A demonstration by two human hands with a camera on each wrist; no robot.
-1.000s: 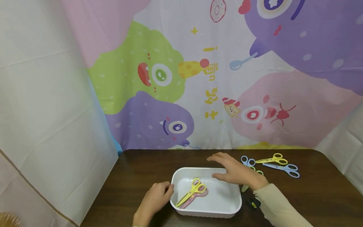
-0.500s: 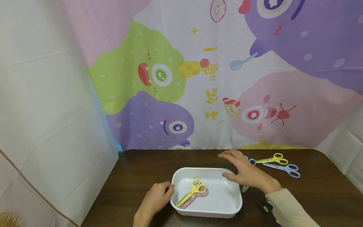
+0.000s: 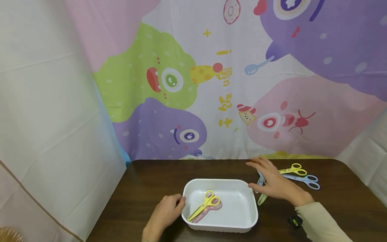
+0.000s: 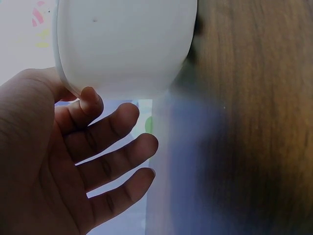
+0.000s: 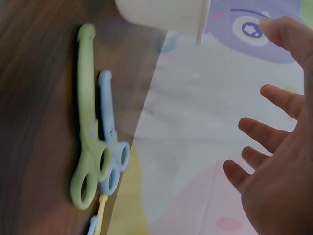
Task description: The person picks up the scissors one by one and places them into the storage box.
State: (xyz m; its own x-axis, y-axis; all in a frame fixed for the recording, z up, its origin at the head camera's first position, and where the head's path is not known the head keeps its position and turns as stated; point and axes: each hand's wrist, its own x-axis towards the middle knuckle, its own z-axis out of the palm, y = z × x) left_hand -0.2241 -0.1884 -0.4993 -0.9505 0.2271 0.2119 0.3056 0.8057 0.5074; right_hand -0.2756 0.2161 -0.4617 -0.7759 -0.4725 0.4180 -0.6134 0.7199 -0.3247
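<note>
A white rectangular tray (image 3: 220,227) stands on the dark wooden table, with yellow scissors (image 3: 198,212) lying over pink scissors (image 3: 202,215) inside. My left hand (image 3: 164,210) pinches the tray's left rim between thumb and forefinger; its other fingers spread loosely beneath in the left wrist view. Beyond the tray's right end, my right hand (image 3: 273,181) hovers with fingers spread and holds nothing. Under it lie green scissors (image 5: 86,98) and blue scissors (image 5: 106,100), side by side in the right wrist view and partly hidden by the hand in the head view.
Farther right lie another yellow pair of scissors (image 3: 286,171) and a larger blue pair (image 3: 292,176), close together. A small black device (image 3: 295,221) sits at the right sleeve. A cartoon-print cloth (image 3: 226,141) hangs behind the table's far edge.
My right hand has moved right, from above the tray's right part to over the green and blue scissors. The left hand, tray and scissors stay put.
</note>
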